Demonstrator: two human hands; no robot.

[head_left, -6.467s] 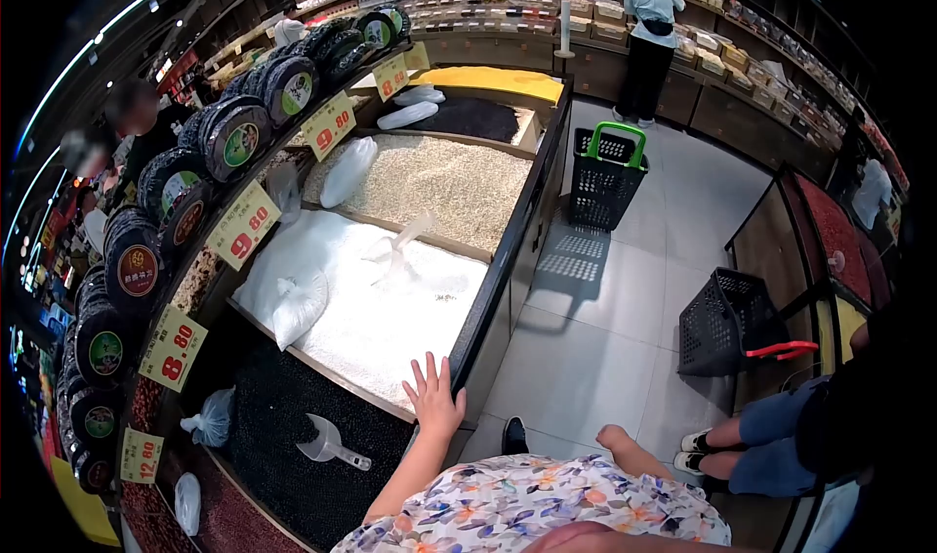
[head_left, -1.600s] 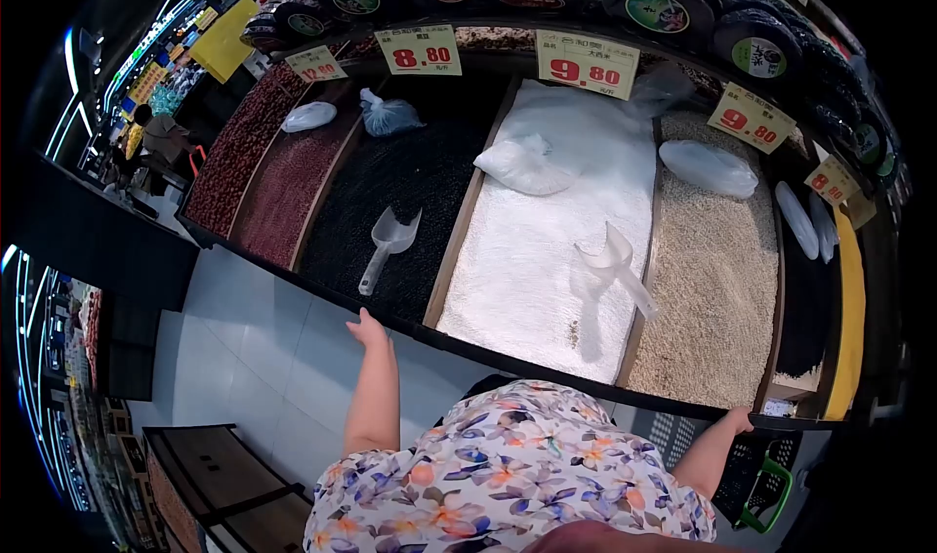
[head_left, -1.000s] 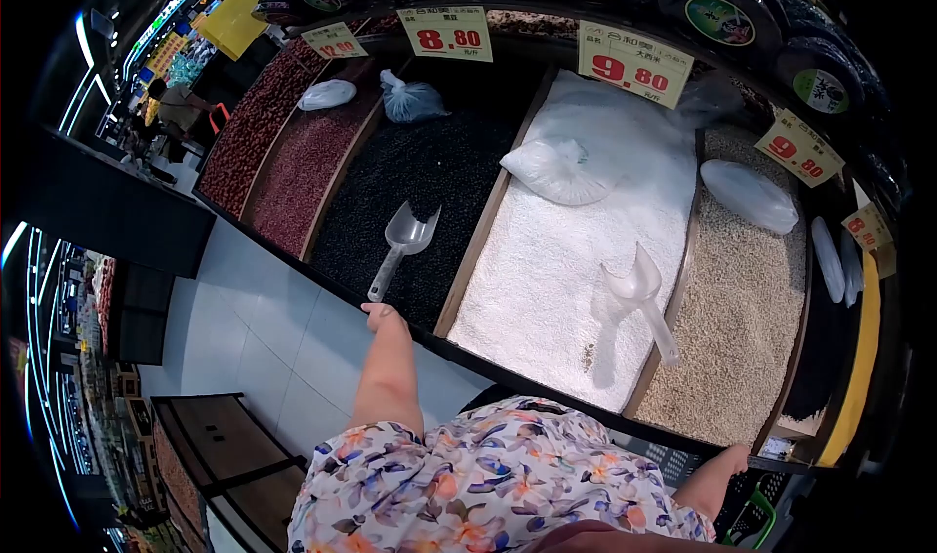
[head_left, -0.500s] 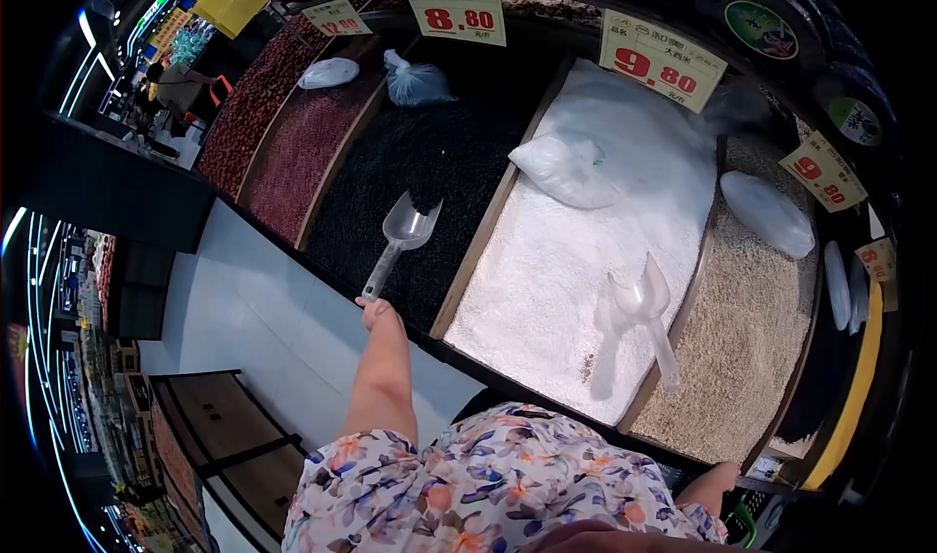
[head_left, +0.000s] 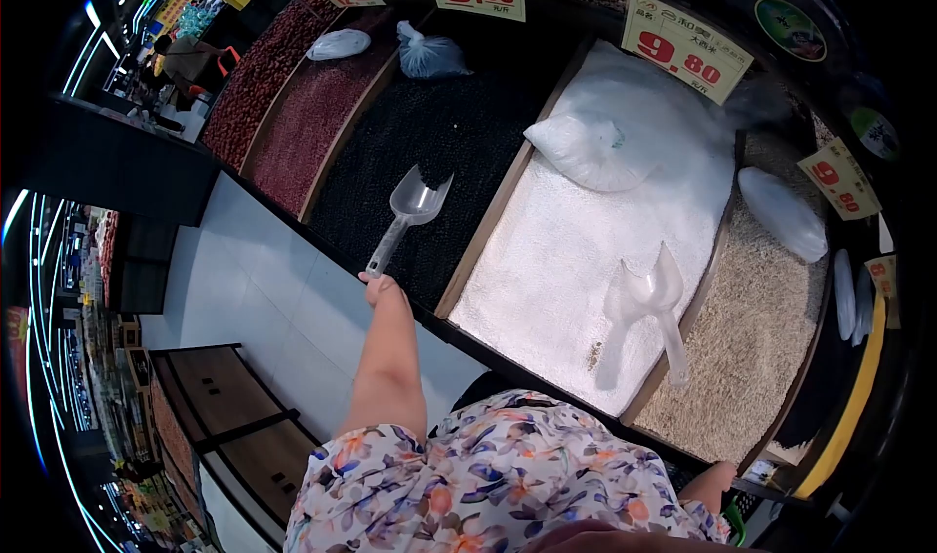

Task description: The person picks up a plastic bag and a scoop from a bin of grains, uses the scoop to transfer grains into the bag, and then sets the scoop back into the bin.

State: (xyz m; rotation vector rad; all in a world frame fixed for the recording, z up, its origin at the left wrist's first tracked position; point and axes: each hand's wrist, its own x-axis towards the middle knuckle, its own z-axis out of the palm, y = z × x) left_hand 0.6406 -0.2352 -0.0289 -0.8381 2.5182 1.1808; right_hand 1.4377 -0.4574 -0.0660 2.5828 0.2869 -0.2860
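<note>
My left hand is closed around the handle of a clear plastic scoop. The scoop's bowl is over a bin of small black beans or grains, its mouth pointing away from me; I see no heap in it. Low on the right, my right hand is by the front edge of the bins, its fingers too obscured to make out. A second clear scoop rests on the white grain, its handle reaching across the wooden divider toward the beige grain.
Wooden dividers separate the bins. Tied plastic bags lie on the grains, including a large one on the white grain. Price signs stand along the back. Left are a tiled floor and a brown cabinet; a person is in the distance.
The view has shifted slightly. Dark grains that showed at the scoop's mouth no longer show there, and its bowl looks clear. My left hand still grips the handle; my right hand stays low.
</note>
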